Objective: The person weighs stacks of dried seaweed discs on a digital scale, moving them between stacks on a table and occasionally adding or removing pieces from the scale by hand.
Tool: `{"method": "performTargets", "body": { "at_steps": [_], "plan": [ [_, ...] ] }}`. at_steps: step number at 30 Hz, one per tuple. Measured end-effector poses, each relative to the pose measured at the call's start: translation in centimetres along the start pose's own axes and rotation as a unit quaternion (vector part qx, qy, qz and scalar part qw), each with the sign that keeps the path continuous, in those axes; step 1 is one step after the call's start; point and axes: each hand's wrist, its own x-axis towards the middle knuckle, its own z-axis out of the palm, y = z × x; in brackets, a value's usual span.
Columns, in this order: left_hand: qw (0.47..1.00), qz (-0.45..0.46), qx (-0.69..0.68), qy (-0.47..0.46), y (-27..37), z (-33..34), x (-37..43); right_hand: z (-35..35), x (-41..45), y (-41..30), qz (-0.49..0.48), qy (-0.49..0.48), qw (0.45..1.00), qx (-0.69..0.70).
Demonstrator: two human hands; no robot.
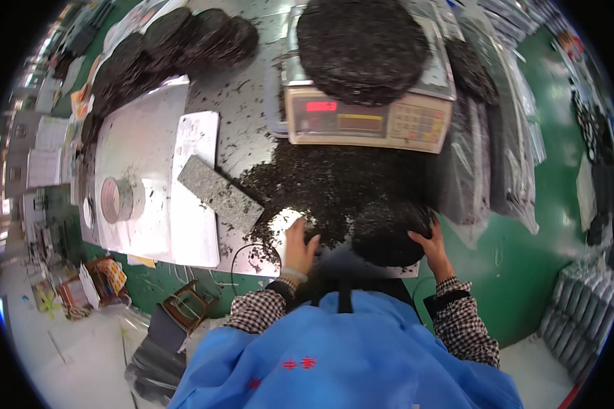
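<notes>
A dark round stack of thin sheets, seemingly dried seaweed [389,232], lies at the table's near edge. My right hand [432,243] touches its right rim with thumb and fingers. Left of it, my left hand [301,248] rests at the table edge by loose dark flakes [317,189], fingers apart, holding nothing. Beyond the flakes stands a digital weighing scale [299,125] with a lit red display; another thick round dark stack [360,48] sits on its pan. A grey speckled block [220,194] lies left of the flakes, partly on a white board [194,240].
More round dark stacks [169,46] stand at the back left. A roll of tape [116,200] lies on the left sheet. Long clear plastic bags with dark contents [465,174] lie along the right side. A wooden stool [189,307] stands below left, silvery packs [580,307] at lower right.
</notes>
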Motion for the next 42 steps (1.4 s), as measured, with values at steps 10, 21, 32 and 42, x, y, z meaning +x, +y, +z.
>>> {"method": "performTargets", "body": {
  "at_steps": [10, 21, 32, 42],
  "plan": [
    [0.983, -0.005, 0.109, 0.150, -6.9, 4.8, 0.6, -1.2, 2.4, 2.1, 0.024, 0.056, 0.998, -0.024],
    [0.941, 0.023, 0.164, 0.294, -6.2, -1.1, 19.8, -2.2, -3.4, -1.6, 0.064, -0.029, 0.997, -0.028],
    [0.973, 0.058, 0.092, 0.201, 0.6, 4.7, 19.5, -2.4, -5.9, 0.8, 0.074, 0.026, 0.997, -0.028],
    [0.975, 0.109, 0.144, 0.130, 1.1, 4.8, 7.0, -3.9, -5.6, 1.3, 0.065, 0.014, 0.997, -0.048]
  ]
}}
